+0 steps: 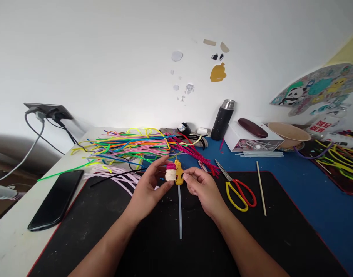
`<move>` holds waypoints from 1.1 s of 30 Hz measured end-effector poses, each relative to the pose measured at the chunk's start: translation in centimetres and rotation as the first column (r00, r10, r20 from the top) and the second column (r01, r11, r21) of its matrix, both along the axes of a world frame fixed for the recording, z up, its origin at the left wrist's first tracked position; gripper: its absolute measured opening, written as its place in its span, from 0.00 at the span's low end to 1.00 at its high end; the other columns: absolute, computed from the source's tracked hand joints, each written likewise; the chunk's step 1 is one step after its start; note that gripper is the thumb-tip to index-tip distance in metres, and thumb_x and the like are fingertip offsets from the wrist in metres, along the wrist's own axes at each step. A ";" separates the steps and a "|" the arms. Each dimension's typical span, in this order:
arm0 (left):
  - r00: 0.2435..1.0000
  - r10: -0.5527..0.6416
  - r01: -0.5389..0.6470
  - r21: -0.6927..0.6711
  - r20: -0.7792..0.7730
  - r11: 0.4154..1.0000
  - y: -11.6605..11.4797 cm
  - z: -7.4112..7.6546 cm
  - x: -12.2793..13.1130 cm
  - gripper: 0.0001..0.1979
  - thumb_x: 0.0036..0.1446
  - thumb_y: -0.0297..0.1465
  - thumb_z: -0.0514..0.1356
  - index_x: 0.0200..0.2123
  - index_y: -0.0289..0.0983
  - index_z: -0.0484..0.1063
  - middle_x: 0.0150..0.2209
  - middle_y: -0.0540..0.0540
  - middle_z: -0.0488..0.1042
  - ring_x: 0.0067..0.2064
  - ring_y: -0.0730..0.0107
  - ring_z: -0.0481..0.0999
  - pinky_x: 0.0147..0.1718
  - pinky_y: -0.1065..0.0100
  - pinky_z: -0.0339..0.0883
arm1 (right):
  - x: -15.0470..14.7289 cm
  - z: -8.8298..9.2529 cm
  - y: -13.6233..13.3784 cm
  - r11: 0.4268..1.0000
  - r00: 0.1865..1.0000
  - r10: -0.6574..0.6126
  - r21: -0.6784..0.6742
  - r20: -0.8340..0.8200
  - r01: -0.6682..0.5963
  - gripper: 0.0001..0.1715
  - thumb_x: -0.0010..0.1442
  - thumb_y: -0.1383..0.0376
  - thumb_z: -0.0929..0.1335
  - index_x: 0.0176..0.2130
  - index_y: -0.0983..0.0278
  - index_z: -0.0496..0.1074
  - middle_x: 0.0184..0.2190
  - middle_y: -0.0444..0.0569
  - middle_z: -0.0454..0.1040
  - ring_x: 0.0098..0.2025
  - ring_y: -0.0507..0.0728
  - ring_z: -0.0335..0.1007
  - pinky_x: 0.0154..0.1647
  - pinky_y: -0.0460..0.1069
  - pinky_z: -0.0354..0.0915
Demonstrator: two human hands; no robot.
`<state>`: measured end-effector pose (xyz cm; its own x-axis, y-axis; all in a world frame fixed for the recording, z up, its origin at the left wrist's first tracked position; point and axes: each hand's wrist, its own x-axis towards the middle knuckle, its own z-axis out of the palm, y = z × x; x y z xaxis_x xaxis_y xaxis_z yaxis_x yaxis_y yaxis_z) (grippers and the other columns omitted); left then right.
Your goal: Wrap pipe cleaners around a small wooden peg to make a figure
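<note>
Between the thumb and fingers of my left hand (147, 188) is a small rounded piece wound from pipe cleaner (171, 173), cream below with a magenta top. Right beside it stands a yellow pipe-cleaner figure (179, 173), its edge pinched by the fingertips of my right hand (203, 188). The two pieces are side by side, seemingly touching. Below the yellow figure runs a translucent glue stick (180, 215); I cannot tell whether it is joined to the figure or lies on the black mat (107, 238). My fingers partly cover both pieces.
Scissors (235, 188) and a thin wooden stick (261, 188) lie to the right. A pile of colourful pipe cleaners (130, 144) spreads behind my hands. A phone (56, 200) lies left. At the back stand a black thermos (222, 119), a white drawer box (251, 136) and a bowl (288, 132).
</note>
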<state>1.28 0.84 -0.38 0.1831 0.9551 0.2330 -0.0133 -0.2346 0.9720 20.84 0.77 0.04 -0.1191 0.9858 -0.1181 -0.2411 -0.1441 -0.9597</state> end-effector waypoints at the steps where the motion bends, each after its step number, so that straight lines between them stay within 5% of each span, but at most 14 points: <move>1: 0.998 -0.004 0.006 -0.033 0.061 0.999 0.1 0.1 0.0 0.33 0.61 0.33 0.70 0.67 0.49 0.66 0.59 0.42 0.74 0.56 0.59 0.77 0.56 0.58 0.73 | 0.0 0.1 0.0 1.000 1.000 -0.002 0.001 0.002 0.002 0.22 0.56 0.49 0.79 0.35 0.64 0.76 0.19 0.35 0.57 0.20 0.47 0.46 0.22 0.47 0.42; 8: 0.971 -0.047 0.088 -0.168 0.235 0.982 0.6 0.4 0.2 0.33 0.56 0.33 0.73 0.64 0.43 0.71 0.55 0.40 0.79 0.55 0.56 0.78 0.54 0.58 0.73 | -0.1 0.1 0.0 1.000 1.000 -0.004 0.009 0.005 0.004 0.22 0.56 0.49 0.79 0.35 0.64 0.76 0.19 0.35 0.57 0.21 0.47 0.47 0.22 0.47 0.43; 25: 0.972 -0.084 0.115 -0.137 0.218 0.984 0.4 0.2 0.3 0.24 0.59 0.29 0.72 0.58 0.42 0.74 0.58 0.40 0.75 0.59 0.54 0.75 0.60 0.56 0.67 | -0.1 -0.1 0.0 1.000 1.000 -0.009 -0.002 0.008 0.009 0.26 0.53 0.46 0.80 0.35 0.64 0.76 0.19 0.35 0.58 0.21 0.46 0.48 0.21 0.45 0.44; 33: 0.980 -0.081 0.112 -0.165 0.183 0.980 0.4 0.5 0.2 0.24 0.60 0.30 0.71 0.58 0.44 0.75 0.48 0.44 0.80 0.48 0.62 0.78 0.49 0.63 0.73 | -0.1 -0.3 0.0 1.000 1.000 -0.006 -0.001 0.017 0.006 0.24 0.55 0.48 0.79 0.36 0.64 0.76 0.19 0.35 0.58 0.20 0.46 0.47 0.21 0.46 0.44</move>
<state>1.47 1.24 0.12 0.2479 0.9634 0.1017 -0.2004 -0.0517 0.9783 20.70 0.78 -0.27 -0.1111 0.9863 -0.1216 -0.2258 -0.1442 -0.9634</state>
